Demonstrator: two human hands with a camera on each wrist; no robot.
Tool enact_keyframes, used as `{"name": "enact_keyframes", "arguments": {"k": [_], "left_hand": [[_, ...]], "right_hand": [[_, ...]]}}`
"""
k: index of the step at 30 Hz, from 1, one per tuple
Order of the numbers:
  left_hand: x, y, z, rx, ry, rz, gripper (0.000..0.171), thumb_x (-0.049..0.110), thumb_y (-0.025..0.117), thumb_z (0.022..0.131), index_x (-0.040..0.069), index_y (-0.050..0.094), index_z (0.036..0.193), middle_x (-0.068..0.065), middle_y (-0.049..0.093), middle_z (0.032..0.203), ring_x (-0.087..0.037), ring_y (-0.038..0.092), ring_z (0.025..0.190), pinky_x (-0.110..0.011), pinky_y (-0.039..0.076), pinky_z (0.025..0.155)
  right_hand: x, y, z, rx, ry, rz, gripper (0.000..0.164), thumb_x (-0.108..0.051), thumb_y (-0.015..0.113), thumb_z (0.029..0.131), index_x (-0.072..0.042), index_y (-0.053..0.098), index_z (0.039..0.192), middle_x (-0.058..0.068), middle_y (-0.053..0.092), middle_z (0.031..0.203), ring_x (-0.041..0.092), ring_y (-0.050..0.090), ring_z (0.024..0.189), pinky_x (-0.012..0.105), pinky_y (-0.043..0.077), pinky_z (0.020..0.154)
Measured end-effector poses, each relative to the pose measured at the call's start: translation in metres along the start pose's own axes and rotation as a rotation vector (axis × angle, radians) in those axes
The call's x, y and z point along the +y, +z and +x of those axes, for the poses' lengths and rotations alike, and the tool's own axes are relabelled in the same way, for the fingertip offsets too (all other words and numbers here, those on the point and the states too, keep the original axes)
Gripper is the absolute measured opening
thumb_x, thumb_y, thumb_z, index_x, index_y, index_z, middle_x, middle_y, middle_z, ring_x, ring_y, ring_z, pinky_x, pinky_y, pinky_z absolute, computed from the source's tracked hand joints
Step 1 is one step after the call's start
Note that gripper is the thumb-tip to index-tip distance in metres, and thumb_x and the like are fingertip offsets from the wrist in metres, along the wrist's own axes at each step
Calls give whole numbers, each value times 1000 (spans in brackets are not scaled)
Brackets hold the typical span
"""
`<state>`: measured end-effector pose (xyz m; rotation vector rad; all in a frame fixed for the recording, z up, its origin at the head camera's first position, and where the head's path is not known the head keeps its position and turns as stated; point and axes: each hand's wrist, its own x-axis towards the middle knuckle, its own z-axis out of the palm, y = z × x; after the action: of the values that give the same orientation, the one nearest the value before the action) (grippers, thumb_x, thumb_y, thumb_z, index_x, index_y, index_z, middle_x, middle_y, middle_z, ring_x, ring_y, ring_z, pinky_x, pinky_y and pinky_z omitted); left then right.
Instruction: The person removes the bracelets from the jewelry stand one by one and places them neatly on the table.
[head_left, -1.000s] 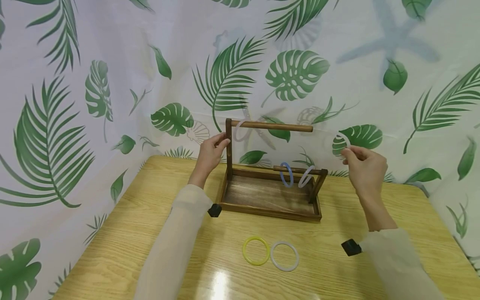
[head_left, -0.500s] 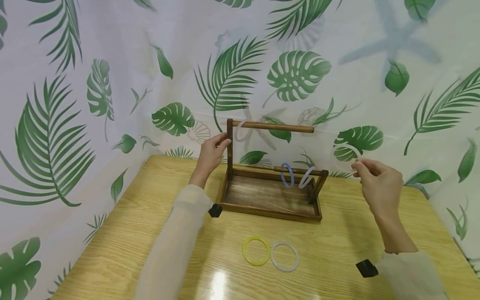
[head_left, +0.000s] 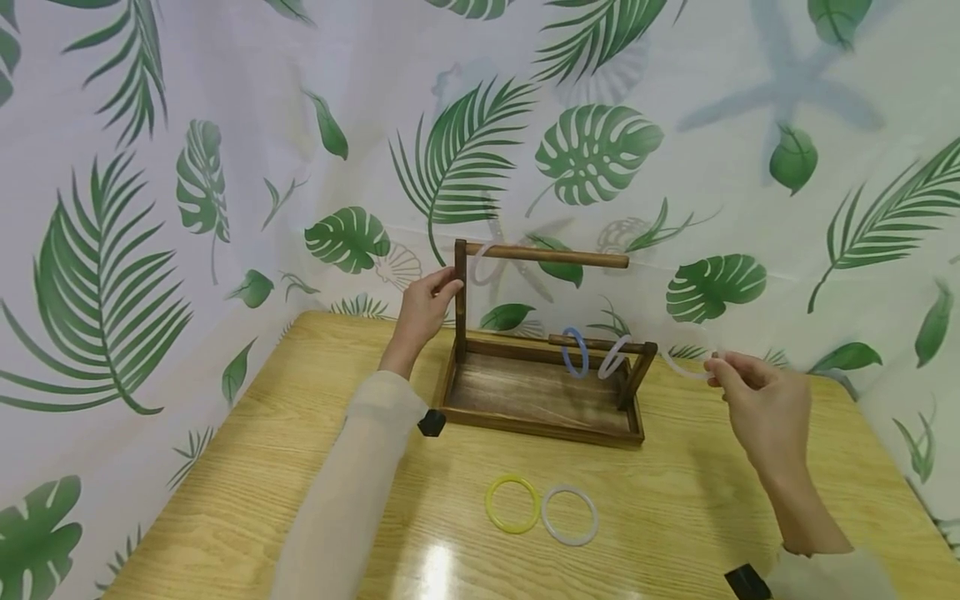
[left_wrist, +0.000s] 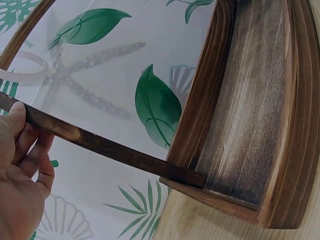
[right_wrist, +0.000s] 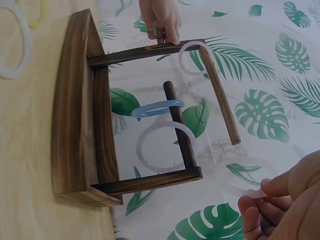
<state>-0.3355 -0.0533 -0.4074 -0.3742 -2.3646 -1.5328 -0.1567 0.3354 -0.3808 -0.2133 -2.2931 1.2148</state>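
A wooden rack (head_left: pixel 543 428) with a tray base stands on the table, with one tall post and one short post, each bearing a side bar. My left hand (head_left: pixel 422 315) holds the tall post (left_wrist: pixel 100 145) between thumb and fingers. To the right of the rack, my right hand (head_left: pixel 767 412) pinches a clear whitish bangle (right_wrist: pixel 241 191) by its edge, apart from both bars. A pale bangle (head_left: pixel 482 265) hangs on the upper bar (head_left: pixel 555 255) near the tall post. On the lower bar (right_wrist: pixel 183 145) hang a blue bangle (head_left: pixel 575 353) and a pale lilac bangle (head_left: pixel 612 358).
In front of the rack, a yellow bangle (head_left: pixel 512 528) and a white bangle (head_left: pixel 570 542) lie side by side on the wooden table (head_left: pixel 300 500). A leaf-print cloth (head_left: pixel 330 150) hangs close behind the rack and at the left.
My right hand has moved down and to the right with the clear bangle, which has swung out to the left of the fingers. My left hand stays on the post.
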Motion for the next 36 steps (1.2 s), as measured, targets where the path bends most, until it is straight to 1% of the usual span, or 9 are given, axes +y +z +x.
{"name": "enact_keyframes", "arguments": {"k": [2,6,14,21,24,27,30,32,36], "left_hand": [[0,0,0,-2,-4,-2,38,20,63,106,-2,65,137,-20,70,127,-32,65,114,-45,51,99],[-1,1,0,1,-10,-3,38,20,63,106,-2,65,137,-19,70,127,-32,65,114,-45,52,98],[0,1,-1,-4,-17,-4,39,20,63,106,-1,65,138,-19,69,129,-32,65,116,-45,51,99],[-1,1,0,-2,-8,5,38,20,62,106,-1,65,137,-18,69,129,-31,65,115,-44,52,99],[-2,0,0,2,2,14,37,19,63,106,-2,65,137,-19,70,128,-32,65,115,-44,52,99],[-2,0,0,5,6,17,37,18,63,106,-3,65,136,-20,70,128,-32,65,114,-44,52,99],[-3,1,0,6,4,14,37,18,63,105,-2,66,136,-19,70,128,-32,65,114,-44,52,99],[-3,1,1,7,0,13,37,19,63,105,-2,66,136,-19,70,128,-31,65,114,-44,52,99],[-2,2,1,11,1,4,36,18,63,105,-2,66,136,-18,70,127,-31,66,114,-44,52,99]], "right_hand": [[2,-1,-5,-11,-10,-14,24,-16,71,100,4,78,111,-21,69,72,-7,62,67,11,44,54],[7,-3,-14,-38,2,-40,25,-17,71,101,3,77,114,-20,71,76,-9,62,69,10,49,60],[13,-5,-29,-82,14,-60,30,-20,71,101,7,76,112,-9,75,78,-8,62,68,11,50,60],[18,-6,-41,-120,16,-85,32,-22,71,101,7,76,113,4,78,82,-6,63,69,13,51,60],[19,-6,-46,-131,14,-102,32,-23,70,101,7,76,113,7,77,83,-5,62,69,14,51,59],[20,-6,-50,-139,22,-122,33,-26,69,102,5,76,113,5,77,83,-4,62,69,15,50,58],[22,-6,-54,-144,25,-136,32,-24,70,102,5,76,113,6,77,83,-4,62,68,16,50,57],[23,-6,-57,-152,23,-145,30,-22,70,102,6,76,113,9,77,85,-5,62,67,16,50,56],[26,-7,-62,-179,36,-139,31,-21,69,102,7,75,114,13,78,89,-5,63,69,16,51,57]]}}
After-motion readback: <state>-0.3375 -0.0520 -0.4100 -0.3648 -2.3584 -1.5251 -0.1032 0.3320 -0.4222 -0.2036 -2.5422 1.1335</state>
